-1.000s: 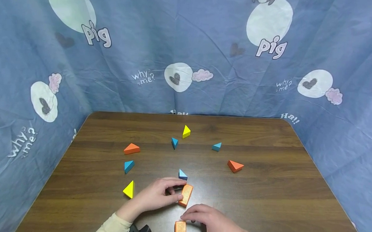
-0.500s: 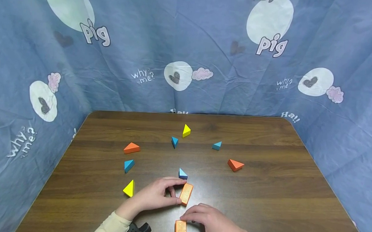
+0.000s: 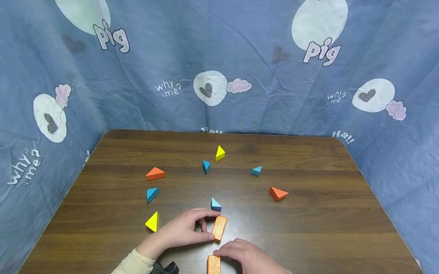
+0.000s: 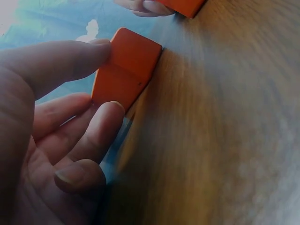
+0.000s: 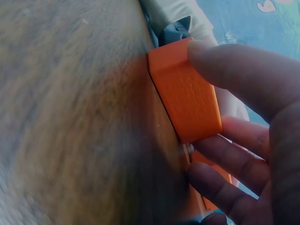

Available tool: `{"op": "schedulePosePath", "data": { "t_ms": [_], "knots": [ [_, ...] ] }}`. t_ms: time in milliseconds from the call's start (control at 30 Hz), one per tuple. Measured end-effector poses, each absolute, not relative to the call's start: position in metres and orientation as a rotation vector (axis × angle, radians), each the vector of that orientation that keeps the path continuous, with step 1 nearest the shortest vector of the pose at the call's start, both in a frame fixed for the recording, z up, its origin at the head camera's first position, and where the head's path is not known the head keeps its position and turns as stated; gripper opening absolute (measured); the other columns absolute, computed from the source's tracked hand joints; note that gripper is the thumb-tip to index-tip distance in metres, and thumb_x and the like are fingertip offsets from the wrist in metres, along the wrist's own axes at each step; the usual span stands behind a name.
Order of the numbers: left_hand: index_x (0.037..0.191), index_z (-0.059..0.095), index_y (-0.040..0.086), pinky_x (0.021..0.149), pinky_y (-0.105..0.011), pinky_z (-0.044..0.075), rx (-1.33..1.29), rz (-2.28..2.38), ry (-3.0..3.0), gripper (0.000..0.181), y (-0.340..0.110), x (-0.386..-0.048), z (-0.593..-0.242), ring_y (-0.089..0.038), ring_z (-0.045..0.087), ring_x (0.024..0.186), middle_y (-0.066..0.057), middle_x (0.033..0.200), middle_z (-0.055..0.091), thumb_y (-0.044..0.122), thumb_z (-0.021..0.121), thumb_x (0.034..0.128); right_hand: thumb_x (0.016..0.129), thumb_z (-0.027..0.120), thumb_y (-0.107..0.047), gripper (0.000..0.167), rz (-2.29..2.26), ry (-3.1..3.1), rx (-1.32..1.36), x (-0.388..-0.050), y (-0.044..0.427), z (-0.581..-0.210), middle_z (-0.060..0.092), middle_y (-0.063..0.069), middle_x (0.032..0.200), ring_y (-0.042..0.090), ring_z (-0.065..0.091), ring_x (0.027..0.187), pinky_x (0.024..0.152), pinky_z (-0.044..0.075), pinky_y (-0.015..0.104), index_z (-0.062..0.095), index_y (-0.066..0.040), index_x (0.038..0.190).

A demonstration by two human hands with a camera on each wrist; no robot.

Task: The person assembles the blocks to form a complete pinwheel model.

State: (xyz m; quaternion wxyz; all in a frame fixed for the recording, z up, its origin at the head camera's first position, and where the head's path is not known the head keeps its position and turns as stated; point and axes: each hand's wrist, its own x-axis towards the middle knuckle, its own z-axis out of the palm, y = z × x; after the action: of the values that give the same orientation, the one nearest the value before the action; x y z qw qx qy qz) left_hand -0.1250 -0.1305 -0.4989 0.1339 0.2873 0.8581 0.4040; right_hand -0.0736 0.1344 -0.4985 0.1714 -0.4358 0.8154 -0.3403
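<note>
In the head view my left hand (image 3: 187, 230) pinches an orange rectangular block (image 3: 219, 228) by its ends, thumb at the near end and fingers at the far end. The left wrist view shows this orange block (image 4: 126, 65) low over or on the wooden surface. My right hand (image 3: 255, 261) grips a second orange block (image 3: 214, 269), nearer to me and partly cut off by the frame's bottom edge. In the right wrist view the thumb is on one end of that block (image 5: 187, 98) and fingers are at the other. A gap separates the two blocks.
Just beyond the left fingers lies a small blue triangle block (image 3: 215, 205). Yellow triangles (image 3: 152, 222) (image 3: 220, 154), orange-red triangles (image 3: 155, 174) (image 3: 278, 194) and several blue triangles (image 3: 152, 194) are spread over the wooden table (image 3: 328, 237). A blue printed curtain (image 3: 260, 114) surrounds it.
The nearer orange block has moved slightly away from me with my right hand, narrowing the gap. My left hand and its block stay almost still. The head view has tilted slightly.
</note>
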Motion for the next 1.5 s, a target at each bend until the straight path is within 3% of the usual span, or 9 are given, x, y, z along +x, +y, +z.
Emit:
{"op": "schedulePosePath", "data": {
  "t_ms": [167, 433, 900, 1200, 1500],
  "knots": [
    [0.133, 0.062, 0.025, 0.054, -0.023, 0.041, 0.757, 1.173, 2.513, 0.060, -0.1302, -0.1240, -0.4991, -0.005, 0.053, 0.064, 0.017, 0.079, 0.062, 0.053, 0.076, 0.0815, 0.088, 0.069, -0.053, 0.052, -1.009, 2.312, -1.178, -0.0727, 0.1341, -0.4972, 0.058, -0.020, 0.125, 0.000, 0.052, 0.114, 0.096, 0.045, 0.029, 0.059, -0.031, 0.134],
    [0.131, 0.063, 0.027, 0.053, -0.024, 0.041, 0.729, 1.201, 2.538, 0.062, -0.1311, -0.1237, -0.5023, -0.006, 0.052, 0.063, 0.017, 0.077, 0.062, 0.057, 0.077, 0.0790, 0.087, 0.070, -0.054, 0.052, -1.051, 2.369, -1.131, -0.0716, 0.1355, -0.4979, 0.057, -0.019, 0.126, 0.002, 0.052, 0.115, 0.097, 0.045, 0.031, 0.059, -0.032, 0.132],
    [0.126, 0.065, 0.032, 0.062, -0.026, 0.046, 0.714, 1.229, 2.564, 0.044, -0.1311, -0.1224, -0.5023, -0.005, 0.055, 0.074, 0.015, 0.088, 0.060, 0.055, 0.068, 0.0880, 0.084, 0.075, -0.051, 0.051, -1.092, 2.539, -1.238, -0.0702, 0.1373, -0.5041, 0.056, -0.018, 0.123, 0.002, 0.053, 0.108, 0.091, 0.047, 0.026, 0.062, -0.029, 0.128],
    [0.125, 0.066, 0.030, 0.062, -0.025, 0.046, 0.699, 1.236, 2.560, 0.044, -0.1298, -0.1215, -0.4999, -0.005, 0.056, 0.074, 0.010, 0.092, 0.063, 0.050, 0.073, 0.0866, 0.084, 0.075, -0.052, 0.050, -1.089, 2.598, -1.238, -0.0697, 0.1367, -0.5048, 0.056, -0.018, 0.121, 0.001, 0.054, 0.105, 0.088, 0.047, 0.024, 0.063, -0.029, 0.127],
    [0.124, 0.066, 0.030, 0.060, -0.025, 0.046, 0.694, 1.233, 2.563, 0.043, -0.1300, -0.1211, -0.4996, -0.005, 0.055, 0.072, 0.013, 0.088, 0.061, 0.049, 0.074, 0.0857, 0.085, 0.074, -0.053, 0.047, -1.104, 2.583, -1.201, -0.0722, 0.1350, -0.5041, 0.056, -0.018, 0.116, 0.001, 0.055, 0.100, 0.083, 0.048, 0.024, 0.064, -0.031, 0.125]
  ]
}}
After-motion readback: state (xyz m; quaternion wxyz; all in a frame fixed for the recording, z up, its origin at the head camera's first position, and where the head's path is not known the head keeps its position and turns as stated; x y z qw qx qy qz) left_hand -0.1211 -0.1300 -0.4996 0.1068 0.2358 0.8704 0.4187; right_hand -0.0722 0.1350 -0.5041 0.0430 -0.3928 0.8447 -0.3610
